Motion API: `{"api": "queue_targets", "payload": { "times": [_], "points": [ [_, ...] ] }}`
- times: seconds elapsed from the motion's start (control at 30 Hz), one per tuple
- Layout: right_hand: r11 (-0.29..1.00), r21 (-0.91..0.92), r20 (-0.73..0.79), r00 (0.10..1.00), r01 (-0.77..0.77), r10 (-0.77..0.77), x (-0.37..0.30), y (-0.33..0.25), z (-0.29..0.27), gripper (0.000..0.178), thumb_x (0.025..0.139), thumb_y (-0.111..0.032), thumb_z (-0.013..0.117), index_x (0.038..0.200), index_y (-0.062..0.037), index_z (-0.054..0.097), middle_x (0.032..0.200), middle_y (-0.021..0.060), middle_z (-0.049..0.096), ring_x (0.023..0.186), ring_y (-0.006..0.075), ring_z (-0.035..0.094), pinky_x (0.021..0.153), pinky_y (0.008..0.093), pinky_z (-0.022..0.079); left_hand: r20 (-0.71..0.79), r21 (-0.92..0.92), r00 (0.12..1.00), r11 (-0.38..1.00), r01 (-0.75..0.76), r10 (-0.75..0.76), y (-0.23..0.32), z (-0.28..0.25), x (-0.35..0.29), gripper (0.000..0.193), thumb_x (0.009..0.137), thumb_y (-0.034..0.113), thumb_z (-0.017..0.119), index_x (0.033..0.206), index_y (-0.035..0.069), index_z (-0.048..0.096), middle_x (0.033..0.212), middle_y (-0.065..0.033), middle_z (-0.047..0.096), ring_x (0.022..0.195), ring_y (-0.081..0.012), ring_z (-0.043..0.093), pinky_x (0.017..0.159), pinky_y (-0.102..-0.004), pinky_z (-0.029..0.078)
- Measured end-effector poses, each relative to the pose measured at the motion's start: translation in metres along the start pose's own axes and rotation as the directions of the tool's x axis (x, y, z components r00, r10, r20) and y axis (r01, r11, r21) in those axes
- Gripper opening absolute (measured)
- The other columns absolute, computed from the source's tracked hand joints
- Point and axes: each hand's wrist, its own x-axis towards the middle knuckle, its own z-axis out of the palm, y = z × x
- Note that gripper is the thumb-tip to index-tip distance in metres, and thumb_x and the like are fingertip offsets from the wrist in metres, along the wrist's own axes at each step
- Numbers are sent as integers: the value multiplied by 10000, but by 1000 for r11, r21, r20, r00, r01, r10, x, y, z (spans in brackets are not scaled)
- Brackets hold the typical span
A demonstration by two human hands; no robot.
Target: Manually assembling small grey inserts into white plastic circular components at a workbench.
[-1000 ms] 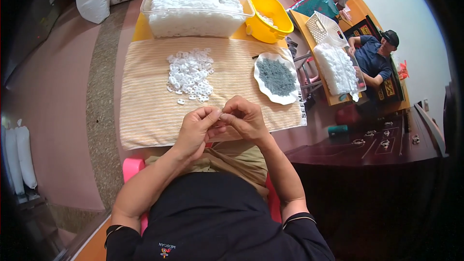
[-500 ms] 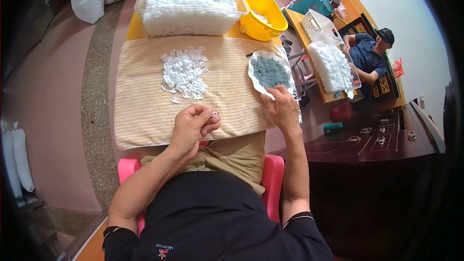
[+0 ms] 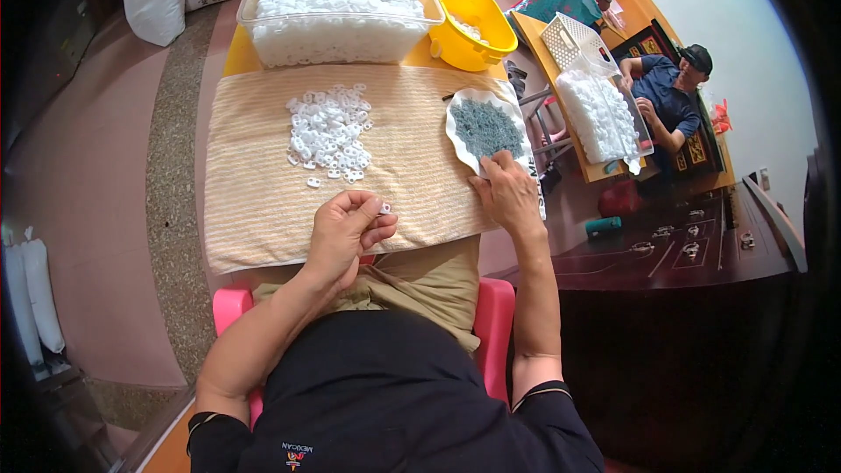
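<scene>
Pinching a flat, holed, white plastic-looking piece (image 3: 385, 208) over the soft striped towel (image 3: 250, 175) with the left hand (image 3: 340, 224), apparently selecting tiny grey bits (image 3: 488, 129) from a wavy-rimmed dish (image 3: 455, 138) with a curled right hand (image 3: 511, 197) of indiscernible grip, and seemingly calling next for delicate fingertip pickup.

The pinkish floor (image 3: 96, 201) at left is crossed by a speckled strip (image 3: 174, 149). At far right, a wooden table (image 3: 532, 38) is set before a pale wall (image 3: 745, 35); nearer, a dark glossy panel (image 3: 604, 268) is fitted with metal hardware (image 3: 691, 250).
</scene>
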Motion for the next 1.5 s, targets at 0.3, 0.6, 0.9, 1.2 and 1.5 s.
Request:
{"api": "queue_targets", "payload": {
  "times": [0.3, 0.6, 0.9, 1.2, 1.5],
  "points": [
    [999, 17, -144, 988, 50, -47, -10, 2, 13, 198, 845, -147, 626, 1002, -29, 599, 952, 132, 555, 824, 334, 589, 679, 427, 477, 10, -5, 1000, 1000, -5, 5, -3, -1, 0, 97, 920, 104, 605, 928, 11, 578, 841, -69, 619, 771, -150, 651, 703, -252, 577],
    [995, 79, -263, 964, 53, -30, -16, 3, 23, 142, 840, -100, 628, 965, -35, 644, 887, 118, 561, 749, 319, 601, 640, 418, 471, 16, 14, 1000, 1000, -21, 21, -3, 0, -1, 92, 919, 91, 602, 967, 15, 585, 870, -59, 625, 789, -126, 636, 726, -242, 567],
    [990, 128, -351, 936, 56, -8, -19, 6, 32, 99, 832, -95, 640, 911, -39, 661, 857, 110, 579, 707, 309, 612, 589, 407, 475, 18, 15, 1000, 1000, -7, 7, -3, -1, -1, 83, 906, 61, 610, 973, 16, 590, 875, -57, 628, 783, -127, 639, 713, -239, 565],
    [964, 262, -396, 916, 51, 59, -16, 7, 36, 70, 829, -76, 651, 873, -23, 665, 796, 115, 587, 646, 287, 606, 558, 367, 472, 7, 16, 1000, 1000, -15, 15, -4, -2, 0, 81, 903, 56, 611, 972, 15, 597, 867, -50, 629, 772, -123, 639, 702, -237, 565],
    [880, 473, -272, 943, -45, 194, -10, 11, 31, 90, 829, -61, 660, 843, 28, 663, 722, 111, 581, 582, 194, 558, 537, 301, 438, 7, 26, 1000, 1000, -5, 4, -5, -2, 0, 80, 902, 54, 612, 970, 14, 599, 867, -52, 629, 777, -126, 638, 707, -245, 565]
  ]
}}
